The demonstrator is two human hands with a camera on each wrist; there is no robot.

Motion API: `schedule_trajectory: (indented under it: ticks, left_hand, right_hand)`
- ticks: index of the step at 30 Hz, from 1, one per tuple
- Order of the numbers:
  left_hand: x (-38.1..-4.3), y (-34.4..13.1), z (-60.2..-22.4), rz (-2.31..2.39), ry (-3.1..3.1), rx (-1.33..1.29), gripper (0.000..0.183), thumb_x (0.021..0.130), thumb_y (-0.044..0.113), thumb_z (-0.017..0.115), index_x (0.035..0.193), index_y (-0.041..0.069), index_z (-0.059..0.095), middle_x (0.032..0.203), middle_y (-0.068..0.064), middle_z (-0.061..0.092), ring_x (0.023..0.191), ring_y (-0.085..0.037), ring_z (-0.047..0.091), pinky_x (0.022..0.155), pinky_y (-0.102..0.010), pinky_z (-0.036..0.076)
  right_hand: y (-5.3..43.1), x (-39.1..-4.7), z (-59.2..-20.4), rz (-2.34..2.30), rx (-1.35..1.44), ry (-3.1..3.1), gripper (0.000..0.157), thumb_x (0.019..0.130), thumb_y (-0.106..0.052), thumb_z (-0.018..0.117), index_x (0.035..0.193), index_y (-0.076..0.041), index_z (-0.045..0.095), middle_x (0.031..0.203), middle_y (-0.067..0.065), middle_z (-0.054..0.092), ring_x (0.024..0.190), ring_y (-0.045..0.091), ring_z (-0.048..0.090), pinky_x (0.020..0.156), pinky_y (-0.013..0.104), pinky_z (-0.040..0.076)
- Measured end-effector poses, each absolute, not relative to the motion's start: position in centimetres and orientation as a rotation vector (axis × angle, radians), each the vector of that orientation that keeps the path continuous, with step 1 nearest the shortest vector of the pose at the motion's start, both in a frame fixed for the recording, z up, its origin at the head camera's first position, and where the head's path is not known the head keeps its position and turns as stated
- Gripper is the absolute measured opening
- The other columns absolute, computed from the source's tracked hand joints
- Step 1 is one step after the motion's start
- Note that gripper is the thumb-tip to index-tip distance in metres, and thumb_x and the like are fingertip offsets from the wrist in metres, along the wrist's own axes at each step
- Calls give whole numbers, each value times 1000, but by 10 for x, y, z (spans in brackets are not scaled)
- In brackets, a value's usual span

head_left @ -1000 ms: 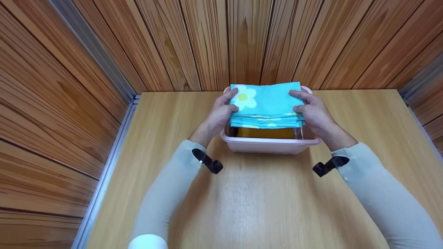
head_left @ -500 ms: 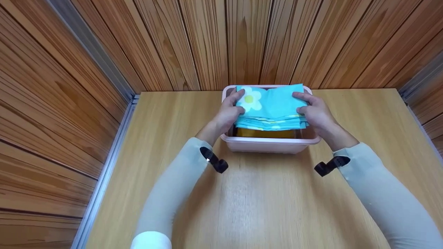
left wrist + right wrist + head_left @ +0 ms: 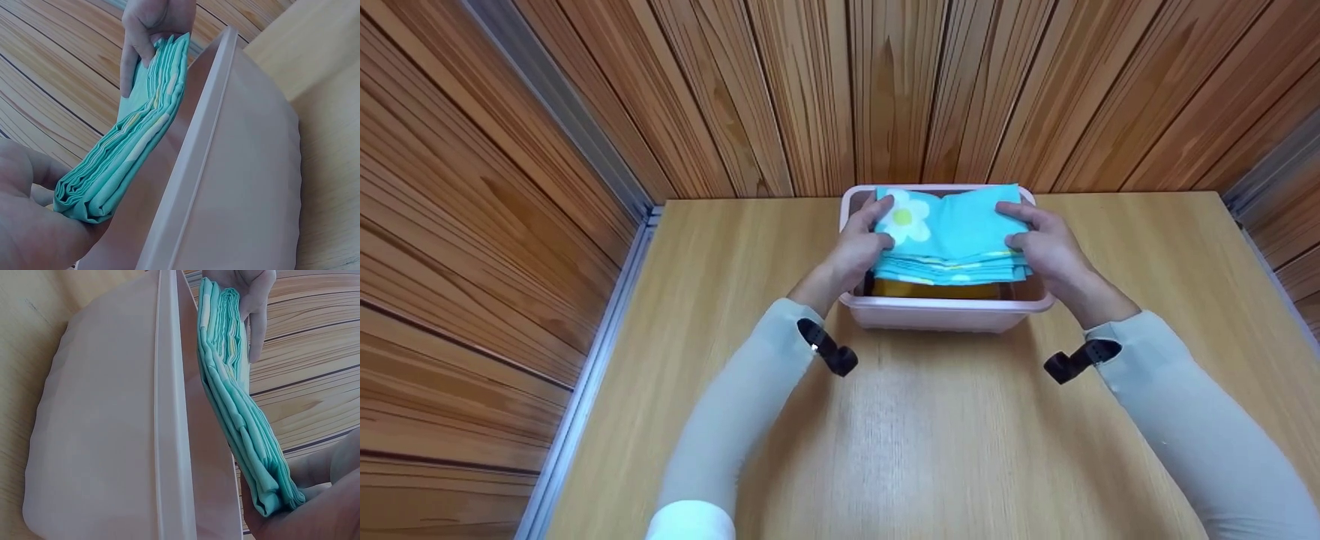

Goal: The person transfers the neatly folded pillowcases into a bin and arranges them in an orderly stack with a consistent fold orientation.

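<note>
A turquoise cloth (image 3: 960, 225), folded into a thick layered bundle with a white flower at its left, is held over the pink bin (image 3: 945, 306). My left hand (image 3: 855, 244) grips its left end, thumb on top. At the other end, my right hand (image 3: 1051, 244) grips it the same way. Seen from the left wrist, the stacked folds (image 3: 132, 146) sag in the middle, above the level of the bin's rim. From the right wrist, the bundle (image 3: 236, 405) hangs beside the bin wall (image 3: 107, 410). Fingers beneath the cloth are mostly hidden.
Inside the bin, under the cloth, lies something yellow-brown (image 3: 934, 289), largely covered. The bin stands at the back of the wooden table (image 3: 930, 435), close to the plank wall (image 3: 930, 90). A metal rail (image 3: 592, 352) runs along the table's left side.
Both hands have shifted the cloth a little to the right and toward me, the left hand moving more. The cloth now bows slightly in the middle. The bin stays in place.
</note>
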State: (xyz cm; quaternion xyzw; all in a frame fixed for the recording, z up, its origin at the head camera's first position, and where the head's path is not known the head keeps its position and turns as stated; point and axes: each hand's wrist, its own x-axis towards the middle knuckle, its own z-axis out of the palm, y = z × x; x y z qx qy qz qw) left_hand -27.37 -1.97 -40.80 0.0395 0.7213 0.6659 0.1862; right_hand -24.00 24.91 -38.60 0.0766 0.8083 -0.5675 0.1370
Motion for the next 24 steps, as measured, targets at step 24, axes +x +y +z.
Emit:
schedule_trajectory:
  ticks: [24]
  left_hand:
    - [-272,-16,-405,1829,2109,38,60,99,9,59,156,23,43,169,0,19,156,-26,14,123,-55,11]
  right_hand:
    - [237,-239,-390,-1580,242,2452,53,104,-7,44,157,-11,39,170,12,15,156,37,3,120,67,2]
